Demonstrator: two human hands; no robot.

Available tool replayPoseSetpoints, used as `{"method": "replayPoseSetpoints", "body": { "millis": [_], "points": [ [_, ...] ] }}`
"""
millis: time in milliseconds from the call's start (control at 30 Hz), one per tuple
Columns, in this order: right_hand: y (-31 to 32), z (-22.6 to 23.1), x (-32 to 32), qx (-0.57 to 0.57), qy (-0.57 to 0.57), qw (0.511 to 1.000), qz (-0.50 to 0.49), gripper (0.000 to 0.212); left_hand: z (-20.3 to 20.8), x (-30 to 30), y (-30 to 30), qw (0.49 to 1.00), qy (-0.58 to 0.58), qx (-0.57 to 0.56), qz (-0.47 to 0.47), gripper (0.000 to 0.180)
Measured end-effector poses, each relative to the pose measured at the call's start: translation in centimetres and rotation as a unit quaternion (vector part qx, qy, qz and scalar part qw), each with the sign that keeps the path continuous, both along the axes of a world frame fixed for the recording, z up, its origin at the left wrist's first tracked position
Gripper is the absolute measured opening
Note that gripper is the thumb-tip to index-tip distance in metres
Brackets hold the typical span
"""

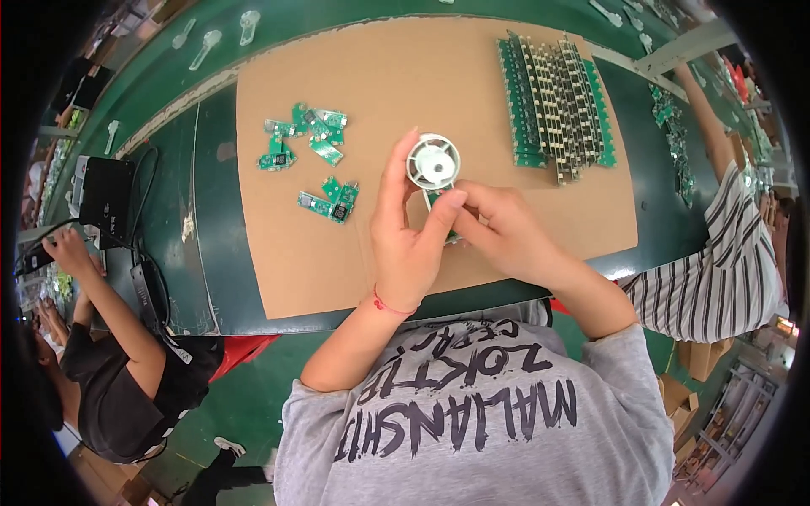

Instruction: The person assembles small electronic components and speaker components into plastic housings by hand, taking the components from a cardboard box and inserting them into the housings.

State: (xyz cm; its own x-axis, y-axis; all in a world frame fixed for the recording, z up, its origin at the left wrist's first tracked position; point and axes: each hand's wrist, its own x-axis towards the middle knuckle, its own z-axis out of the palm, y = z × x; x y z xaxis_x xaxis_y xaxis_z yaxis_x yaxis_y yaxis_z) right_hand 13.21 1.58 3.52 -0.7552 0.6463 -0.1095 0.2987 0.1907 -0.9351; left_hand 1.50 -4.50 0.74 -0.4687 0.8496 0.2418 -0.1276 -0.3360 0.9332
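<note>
A small white fan housing (435,162) with a round spoked head is held up over the cardboard in front of me. My left hand (402,232) is closed around it, index finger along the head's left side and thumb across the part below. The fingertips of my right hand (510,229) pinch at the housing just under its round head. Between the hands shows a bit of green circuit board (453,237); the fingers hide most of it and the housing's lower part.
Loose green circuit boards (327,150) lie left on the brown cardboard sheet (380,84), with a smaller group (331,201) nearer me. Stacked board panels (557,110) stand right. White housings (205,51) lie beyond. Co-workers sit at left and right; a black box (108,196) with cables stands left.
</note>
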Motion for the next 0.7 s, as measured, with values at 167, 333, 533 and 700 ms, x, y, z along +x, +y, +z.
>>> {"method": "replayPoseSetpoints", "body": {
  "millis": [167, 333, 533, 700],
  "points": [
    [3.7, 1.0, -1.9, -0.244, -0.006, 0.970, -0.001, 0.023, 0.1, -1.3, 1.5, 1.000, -0.015, -0.024, -0.002, 0.069],
    [14.2, 1.3, -8.8, -0.121, -0.110, 0.986, 0.009, 0.031, 0.8, -2.1, 0.5, 0.999, -0.007, -0.048, 0.011, 0.063],
    [26.2, -4.2, -20.7, 0.072, -0.237, 0.968, -0.025, 0.038, -0.4, -1.2, -0.5, 0.992, 0.050, -0.063, -0.098, 0.053],
    [26.4, -4.9, -24.6, 0.316, -0.329, 0.889, -0.049, 0.046, 0.2, -1.6, -0.2, 0.987, 0.043, -0.085, -0.129, 0.047]
  ]
}}
